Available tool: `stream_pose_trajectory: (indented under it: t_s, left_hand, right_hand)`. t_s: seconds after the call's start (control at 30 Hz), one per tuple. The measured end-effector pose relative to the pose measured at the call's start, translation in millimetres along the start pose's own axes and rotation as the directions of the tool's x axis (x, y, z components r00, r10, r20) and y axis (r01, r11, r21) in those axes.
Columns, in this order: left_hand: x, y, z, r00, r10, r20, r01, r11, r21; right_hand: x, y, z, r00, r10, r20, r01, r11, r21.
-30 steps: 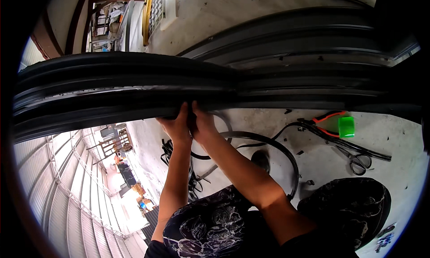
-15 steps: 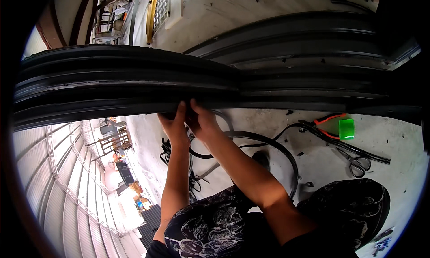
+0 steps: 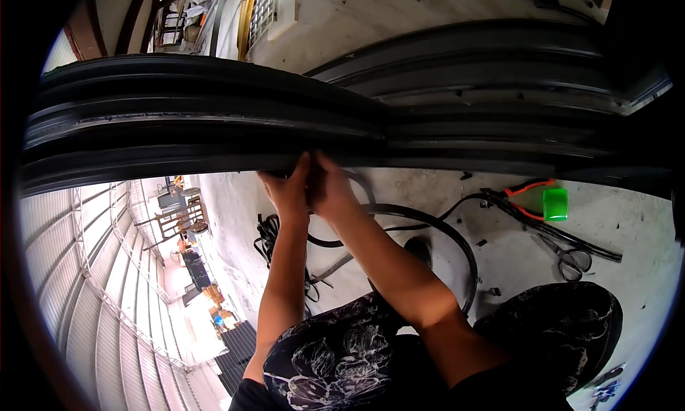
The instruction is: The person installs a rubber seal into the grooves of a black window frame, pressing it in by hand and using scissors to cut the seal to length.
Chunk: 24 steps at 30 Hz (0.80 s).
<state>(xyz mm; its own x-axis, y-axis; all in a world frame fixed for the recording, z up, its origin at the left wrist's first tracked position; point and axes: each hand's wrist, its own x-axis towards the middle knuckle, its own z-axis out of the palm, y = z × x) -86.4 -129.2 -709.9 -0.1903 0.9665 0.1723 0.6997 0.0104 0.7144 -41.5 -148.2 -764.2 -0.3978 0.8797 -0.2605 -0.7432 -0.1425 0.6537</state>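
A long black ribbed frame bar (image 3: 178, 150) runs across in front of me. At its lower edge my left hand (image 3: 289, 191) is closed, thumb up against the bar and the other fingers tucked mostly out of sight. Right beside it is my right hand (image 3: 332, 190), slightly blurred, its fingers curled in toward the same edge. Whatever it pinches there is hidden in the dark. Just past the right hand a grey strip (image 3: 364, 185) curves down from the bar. Below, a black rubber strip (image 3: 457, 243) lies looped on the floor.
To the right on the floor are orange-handled pliers (image 3: 526, 190), a green block (image 3: 555, 205), black scissors (image 3: 574, 264) and small black scraps. A tangle of black strips (image 3: 268, 236) lies left of my forearms. Another dark bar (image 3: 485, 54) lies beyond.
Both hands have shifted slightly right and up along the bar's edge, and the right fingers have curled in closer to the left thumb. The bar appears a little higher in view.
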Motion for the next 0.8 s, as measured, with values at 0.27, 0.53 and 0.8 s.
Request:
stream_pose_trajectory:
  t_s: [0.27,0.53,0.8]
  left_hand:
    - [1.0,-23.6,12.4,0.999,0.033,0.015,-0.034,0.999,0.037]
    - [-6.8,-6.5,10.0,0.999,0.049,0.013,-0.050,0.998,0.041]
    - [4.2,27.0,-21.7,0.982,0.182,-0.056,-0.189,0.966,-0.174]
  right_hand:
    - [17.7,-1.0,-20.6,0.985,-0.148,-0.093,0.146,0.989,-0.036]
    - [-2.1,-25.2,-18.7,0.976,-0.173,-0.133,0.076,0.840,-0.538]
    - [-55.3,4.2,45.0,0.499,-0.470,0.728,0.488,-0.543,-0.684]
